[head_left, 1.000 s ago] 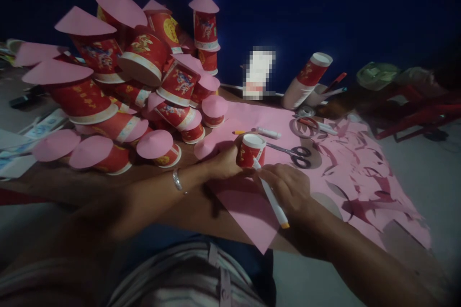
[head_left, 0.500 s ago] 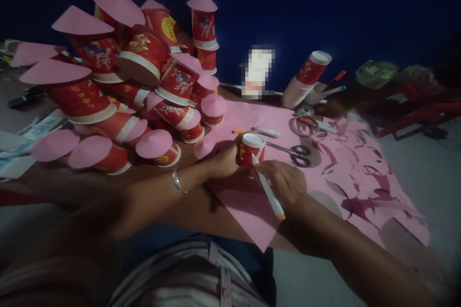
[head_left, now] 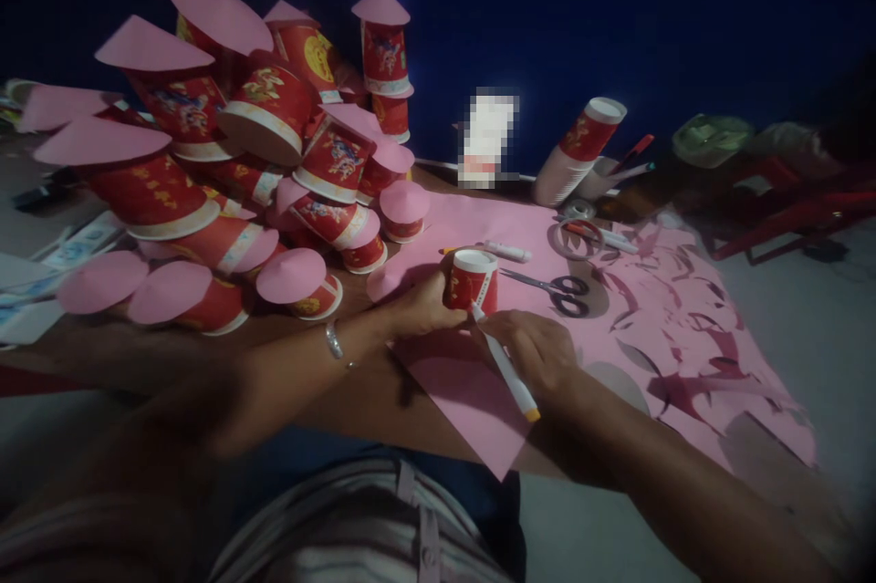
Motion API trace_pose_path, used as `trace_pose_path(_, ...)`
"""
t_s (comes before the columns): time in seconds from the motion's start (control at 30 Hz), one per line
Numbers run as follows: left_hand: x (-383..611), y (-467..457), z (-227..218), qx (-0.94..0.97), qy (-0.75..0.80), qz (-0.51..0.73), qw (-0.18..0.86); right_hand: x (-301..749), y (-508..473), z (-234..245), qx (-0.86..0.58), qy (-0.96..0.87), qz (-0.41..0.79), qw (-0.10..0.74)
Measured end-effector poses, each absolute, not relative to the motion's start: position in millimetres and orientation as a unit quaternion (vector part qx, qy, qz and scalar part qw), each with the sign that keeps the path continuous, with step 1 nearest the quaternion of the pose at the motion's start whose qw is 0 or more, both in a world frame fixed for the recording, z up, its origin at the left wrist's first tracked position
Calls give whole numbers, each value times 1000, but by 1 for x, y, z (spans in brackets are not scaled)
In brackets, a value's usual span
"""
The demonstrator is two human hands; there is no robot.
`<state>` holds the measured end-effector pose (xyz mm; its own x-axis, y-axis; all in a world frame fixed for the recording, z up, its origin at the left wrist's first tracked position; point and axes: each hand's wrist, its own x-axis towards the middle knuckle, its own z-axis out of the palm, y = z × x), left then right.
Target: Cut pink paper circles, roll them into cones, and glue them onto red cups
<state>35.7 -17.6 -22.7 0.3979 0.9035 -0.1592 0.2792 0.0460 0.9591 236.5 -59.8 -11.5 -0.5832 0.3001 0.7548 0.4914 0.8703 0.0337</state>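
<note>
A small red paper cup (head_left: pixel 472 277) stands upside down on a pink paper sheet (head_left: pixel 472 391). My left hand (head_left: pixel 419 305) is wrapped round the cup's left side and holds it down. My right hand (head_left: pixel 537 348) grips a white marker (head_left: pixel 505 366) with an orange end, its tip against the cup's lower right edge. Black scissors (head_left: pixel 557 286) lie just right of the cup, and a second white marker (head_left: pixel 505 250) lies behind it.
A pile of red cups with pink cone tops (head_left: pixel 225 154) fills the table's left. A stack of cups (head_left: pixel 578 150) lies on its side at the back right. Pink paper scraps (head_left: pixel 677 327) cover the right, beside a tape roll (head_left: pixel 578 238).
The cup and both hands have shifted slightly left and away. The marker tip has moved along the cup's lower edge.
</note>
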Motion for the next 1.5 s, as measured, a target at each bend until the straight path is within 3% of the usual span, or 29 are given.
trace_pose_path(0.33, 33, -20, -23, 549, 365, 347, 667, 244, -57, -27, -245, -868, -115, 417)
trace_pose_path(0.6, 34, -20, -19, 522, 326, 358, 702, 247, -55, -29, -261, -859, -115, 425)
trace_pose_path(1.27, 34, -19, -16, 525, 293, 357, 716, 248, -54, -23, -273, -856, -120, 422)
trace_pose_path(1.5, 33, -19, -25, 550, 365, 334, 672, 244, -60, -12, -228, -873, -75, 425)
